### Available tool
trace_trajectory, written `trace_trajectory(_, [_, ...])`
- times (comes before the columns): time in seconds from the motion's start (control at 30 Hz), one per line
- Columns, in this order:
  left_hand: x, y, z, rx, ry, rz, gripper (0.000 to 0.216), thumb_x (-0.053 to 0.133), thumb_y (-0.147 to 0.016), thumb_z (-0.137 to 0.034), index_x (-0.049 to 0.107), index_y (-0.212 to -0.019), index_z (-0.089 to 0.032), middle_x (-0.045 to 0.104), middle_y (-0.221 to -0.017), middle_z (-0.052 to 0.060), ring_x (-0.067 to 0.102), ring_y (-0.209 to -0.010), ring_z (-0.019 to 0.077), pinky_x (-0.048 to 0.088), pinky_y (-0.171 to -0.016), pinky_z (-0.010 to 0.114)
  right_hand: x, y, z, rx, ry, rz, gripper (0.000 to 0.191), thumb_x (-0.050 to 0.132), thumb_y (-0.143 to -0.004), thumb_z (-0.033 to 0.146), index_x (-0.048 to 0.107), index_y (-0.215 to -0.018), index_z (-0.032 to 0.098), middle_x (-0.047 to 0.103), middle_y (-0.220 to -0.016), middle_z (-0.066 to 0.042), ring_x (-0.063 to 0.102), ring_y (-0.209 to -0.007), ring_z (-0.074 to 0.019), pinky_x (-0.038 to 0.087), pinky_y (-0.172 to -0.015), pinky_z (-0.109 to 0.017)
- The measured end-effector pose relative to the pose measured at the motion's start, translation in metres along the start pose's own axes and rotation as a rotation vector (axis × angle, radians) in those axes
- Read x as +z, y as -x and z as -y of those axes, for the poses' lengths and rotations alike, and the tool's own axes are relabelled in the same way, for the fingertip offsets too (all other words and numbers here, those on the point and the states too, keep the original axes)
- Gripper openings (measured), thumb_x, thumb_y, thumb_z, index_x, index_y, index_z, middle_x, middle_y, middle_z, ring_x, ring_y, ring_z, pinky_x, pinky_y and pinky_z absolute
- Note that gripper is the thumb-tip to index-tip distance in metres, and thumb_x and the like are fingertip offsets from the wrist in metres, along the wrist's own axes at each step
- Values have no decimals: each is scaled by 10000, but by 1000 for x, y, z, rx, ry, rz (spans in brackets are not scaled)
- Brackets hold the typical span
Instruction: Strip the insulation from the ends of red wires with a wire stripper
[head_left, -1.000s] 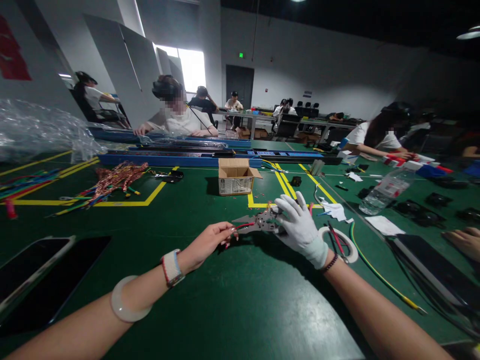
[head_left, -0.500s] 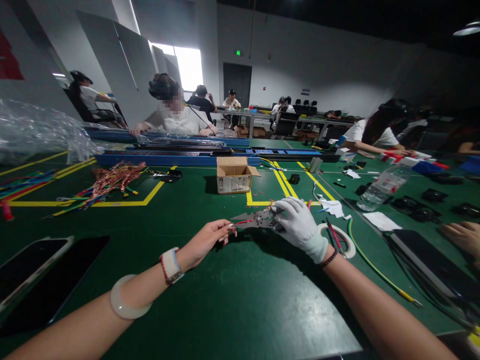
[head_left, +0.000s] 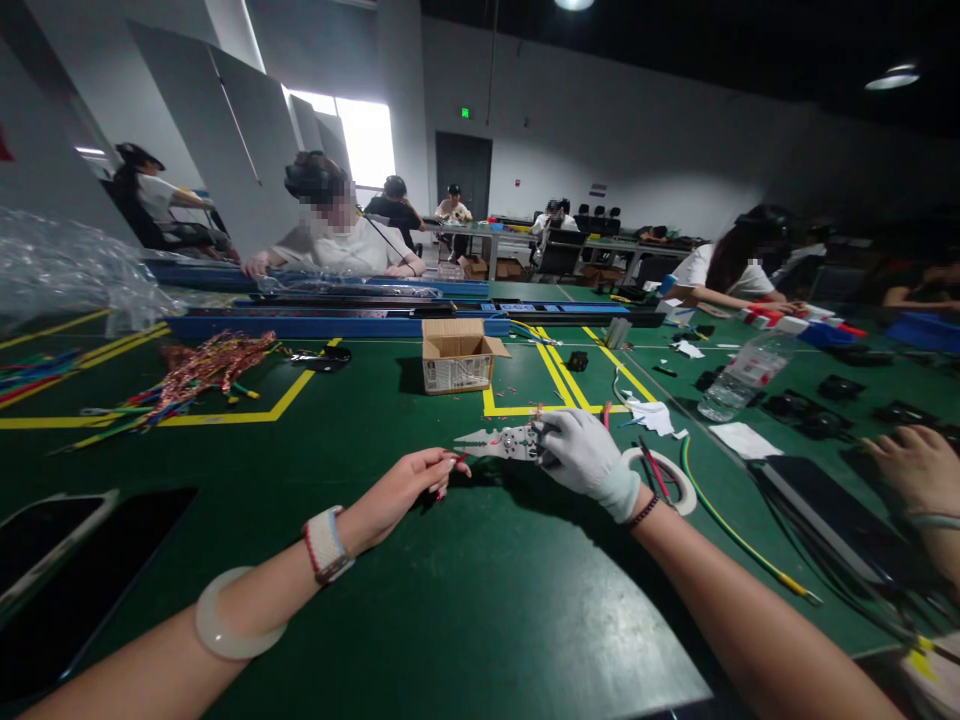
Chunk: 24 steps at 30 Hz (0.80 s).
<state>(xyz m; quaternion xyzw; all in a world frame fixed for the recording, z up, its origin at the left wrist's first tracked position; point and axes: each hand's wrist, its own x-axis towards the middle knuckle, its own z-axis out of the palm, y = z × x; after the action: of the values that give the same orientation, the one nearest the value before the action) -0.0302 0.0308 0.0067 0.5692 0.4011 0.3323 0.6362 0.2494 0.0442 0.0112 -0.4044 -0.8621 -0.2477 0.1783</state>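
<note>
Between the thumb and fingers of my bare left hand (head_left: 416, 482), a thin red wire (head_left: 462, 458) is pinched. Its short end points right, just beside the pliers' tip; whether it touches them I cannot tell. My right hand (head_left: 589, 455), in a pale work glove, is closed round the handles of flat metal wire strippers (head_left: 506, 443), whose jaws point left toward my left hand. The glove hides most of the handles. Beyond the hands stands an open cardboard box (head_left: 457, 372), with small copper-coloured scraps on the table near it.
Stripped copper wires (head_left: 214, 370) lie in a bundle at left. Phones (head_left: 97, 580) rest front left. At right are a tape roll (head_left: 679, 485), a green-yellow cable (head_left: 739, 530), a water bottle (head_left: 742, 380) and a co-worker's hand (head_left: 911, 465). Blue rails (head_left: 330, 327) cross behind.
The red wire ran along the strippers' jaws before; now only its short end shows beside their tip. Both hands appear slightly further left, as the whole view has shifted.
</note>
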Motion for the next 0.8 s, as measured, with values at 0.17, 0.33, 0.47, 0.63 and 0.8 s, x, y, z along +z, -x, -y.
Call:
trace_trajectory(0.17, [-1, 0, -2, 4, -109, 31, 313, 572, -831, -408, 652, -959, -133, 532, -686, -10, 485, -658, 137, 390, -643, 266, 1, -1, 1, 38, -13, 82, 171, 610, -754, 208, 698, -886, 145, 630, -1018, -126, 541, -861, -226, 454, -742, -349])
trace_trajectory(0.33, [-1, 1, -4, 17, -198, 63, 318, 553, -850, -418, 647, -969, -139, 624, -762, 24, 562, -741, 168, 430, -712, 300, 5, -1, 2, 55, -14, 109, 141, 591, -777, 224, 690, -835, 143, 638, -965, -119, 555, -817, -217, 457, -703, -340])
trace_trajectory(0.47, [1, 3, -6, 19, -211, 55, 319, 583, -842, -421, 645, -966, -133, 688, -888, 68, 618, -864, 201, 450, -812, 335, 8, -2, 1, 20, -54, 34, 132, 582, -789, 191, 682, -859, 140, 631, -1037, -127, 561, -911, -228, 481, -783, -361])
trace_trajectory(0.63, [3, 4, -7, 8, -210, 108, 317, 611, -839, -398, 670, -995, -129, 719, -941, 82, 646, -907, 211, 461, -850, 344, 3, -2, 2, -17, -99, -67, 159, 585, -764, 136, 679, -892, 133, 593, -1191, -155, 518, -1091, -266, 471, -932, -433])
trace_trajectory(0.8, [4, 5, -8, -9, -230, 131, 289, 651, -813, -362, 705, -969, -125, 730, -943, 81, 649, -900, 215, 469, -841, 343, -2, 0, 5, -8, -99, -74, 253, 572, -756, 124, 674, -987, 102, 561, -1266, -169, 494, -1165, -288, 439, -1007, -467])
